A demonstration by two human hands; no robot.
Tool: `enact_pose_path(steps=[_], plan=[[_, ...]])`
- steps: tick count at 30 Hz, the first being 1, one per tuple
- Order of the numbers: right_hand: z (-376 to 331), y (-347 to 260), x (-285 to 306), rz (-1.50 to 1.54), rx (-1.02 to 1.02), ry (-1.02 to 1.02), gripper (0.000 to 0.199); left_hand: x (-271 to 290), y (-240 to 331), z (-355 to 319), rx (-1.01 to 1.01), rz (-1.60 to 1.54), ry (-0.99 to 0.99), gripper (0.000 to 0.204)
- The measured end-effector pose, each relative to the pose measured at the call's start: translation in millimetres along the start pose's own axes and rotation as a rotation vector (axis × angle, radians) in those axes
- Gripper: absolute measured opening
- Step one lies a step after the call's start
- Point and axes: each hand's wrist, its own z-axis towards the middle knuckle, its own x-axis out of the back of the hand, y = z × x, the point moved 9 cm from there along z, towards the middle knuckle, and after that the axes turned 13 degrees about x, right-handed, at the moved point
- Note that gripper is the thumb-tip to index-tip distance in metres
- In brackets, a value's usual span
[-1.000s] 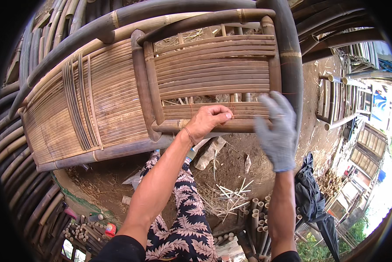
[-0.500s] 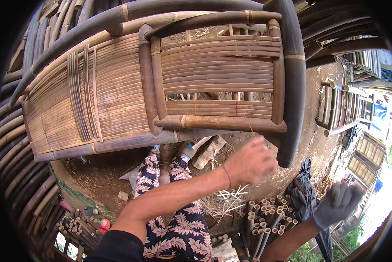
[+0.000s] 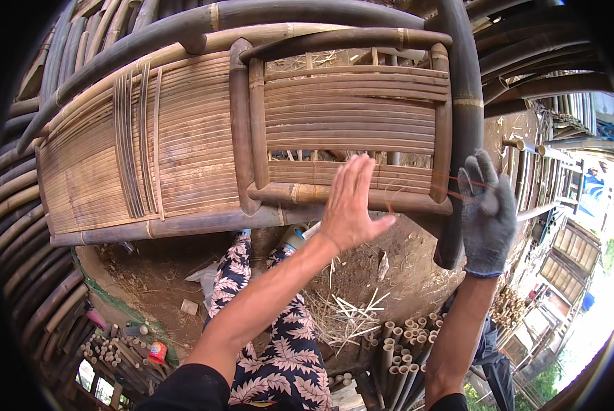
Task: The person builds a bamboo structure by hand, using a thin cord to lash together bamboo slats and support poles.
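Near left, a red tub (image 3: 157,353) sits beside cut bamboo (image 3: 108,349); its contents can't be made out. Farther in, your bare left hand (image 3: 348,212) is over the near rail (image 3: 300,194), fingers straight, clamped on nothing. At right, the thin red string (image 3: 461,179) runs from the near slats (image 3: 293,170) to your gloved right hand (image 3: 487,219); I can't tell whether those fingers pinch it. Draw it evenly, without twists, its slack clear of your left thumb.

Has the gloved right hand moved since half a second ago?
Yes. The gloved right hand moved up and left in view, from well clear of the thick dark bamboo pole to overlapping its edge.
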Motion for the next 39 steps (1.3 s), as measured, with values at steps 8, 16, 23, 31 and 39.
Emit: enact_pose_path(steps=[8,16,23,31,39], plan=[[-84.5,119.9,45.1,-1.833,0.003,-1.367,0.007,-59.0,-62.6,29.8,-0.019,0.522,-0.209,0.123],[-98.7,95.6,88.5,-1.320,-0.656,-0.696,0.013,-56.8,-65.5,30.5,-0.022,0.482,-0.315,0.119],[-71.2,60.7,42.5,-1.524,0.139,-0.968,0.022,-27.6,-55.3,20.2,-0.123,0.387,0.026,0.149],[-51.1,77.0,75.9,-1.448,0.151,-0.694,0.031,-17.7,-65.6,38.5,-0.012,0.528,-0.074,0.143],[-49.7,40.1,48.8,-1.093,-0.095,-0.313,0.028,-15.4,-80.0,41.6,0.002,0.403,-0.167,0.131]])
